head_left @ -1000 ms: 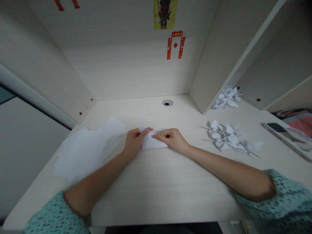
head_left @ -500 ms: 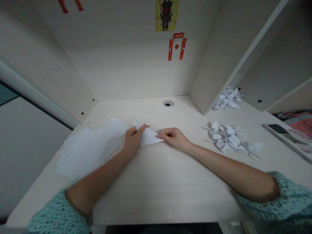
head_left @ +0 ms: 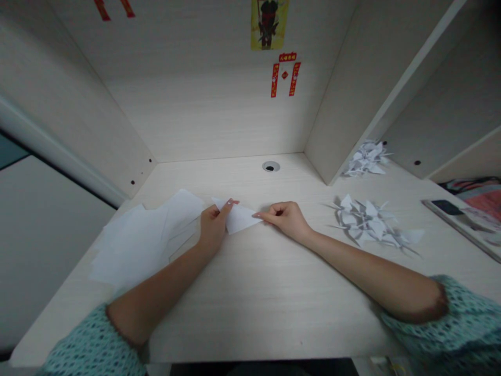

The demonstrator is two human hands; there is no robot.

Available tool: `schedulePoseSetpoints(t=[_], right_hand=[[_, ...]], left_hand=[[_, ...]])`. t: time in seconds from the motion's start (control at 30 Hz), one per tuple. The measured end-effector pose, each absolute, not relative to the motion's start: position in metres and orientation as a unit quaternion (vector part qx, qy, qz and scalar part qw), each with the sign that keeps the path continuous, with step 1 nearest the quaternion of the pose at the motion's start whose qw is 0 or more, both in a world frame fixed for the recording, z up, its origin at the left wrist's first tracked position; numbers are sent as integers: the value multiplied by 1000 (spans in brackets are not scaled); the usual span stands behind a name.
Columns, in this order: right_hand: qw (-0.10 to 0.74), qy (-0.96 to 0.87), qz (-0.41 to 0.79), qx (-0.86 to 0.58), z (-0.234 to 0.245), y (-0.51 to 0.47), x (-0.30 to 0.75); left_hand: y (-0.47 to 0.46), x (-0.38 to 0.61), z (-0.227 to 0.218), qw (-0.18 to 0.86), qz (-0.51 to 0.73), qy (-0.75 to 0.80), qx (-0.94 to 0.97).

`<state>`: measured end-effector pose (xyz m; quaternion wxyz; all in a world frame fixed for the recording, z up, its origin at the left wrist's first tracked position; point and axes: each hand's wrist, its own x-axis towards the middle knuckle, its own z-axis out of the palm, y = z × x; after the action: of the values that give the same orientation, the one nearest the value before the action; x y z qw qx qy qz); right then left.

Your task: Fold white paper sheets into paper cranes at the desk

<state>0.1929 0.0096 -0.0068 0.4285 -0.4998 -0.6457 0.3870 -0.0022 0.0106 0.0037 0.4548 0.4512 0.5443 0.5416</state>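
A small white sheet of paper (head_left: 241, 218), folded to a triangle, is held between my two hands just above the desk. My left hand (head_left: 213, 224) grips its left side, thumb on top and the other fingers partly hidden behind it. At the right tip, my right hand (head_left: 287, 220) pinches the paper between thumb and forefinger. Loose white paper sheets (head_left: 133, 245) lie spread in an overlapping pile beside my left hand. To the right of my right hand is a heap of folded white paper pieces (head_left: 368, 222) with pointed ends.
A second heap of folded paper (head_left: 367, 157) sits behind the upright divider (head_left: 340, 120). At the right edge lie a flat tablet-like object (head_left: 465, 224) and a striped cloth (head_left: 483, 196). A round cable hole (head_left: 271, 166) is near the desk's back panel.
My right hand has shifted slightly upward and right at the paper's tip. The folded paper has tilted a little, its right tip rising. My left hand has barely moved.
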Motion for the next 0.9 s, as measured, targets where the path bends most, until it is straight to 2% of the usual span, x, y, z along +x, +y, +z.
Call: schedulePoseSetpoints(t=[0.23, 0.47, 0.67, 0.8, 0.9], right_hand=[[476, -601, 414, -490, -9, 12, 192], [541, -551, 391, -501, -4, 11, 190], [612, -449, 427, -492, -12, 22, 195], [584, -529, 403, -465, -11, 18, 194], [497, -644, 388, -434, -5, 8, 190]], left_hand=[[11, -3, 0, 445, 536, 536, 477], [7, -1, 2, 429, 504, 557, 502], [6, -1, 6, 409, 509, 575, 493], [6, -1, 4, 421, 491, 563, 515], [5, -1, 2, 418, 480, 547, 544]])
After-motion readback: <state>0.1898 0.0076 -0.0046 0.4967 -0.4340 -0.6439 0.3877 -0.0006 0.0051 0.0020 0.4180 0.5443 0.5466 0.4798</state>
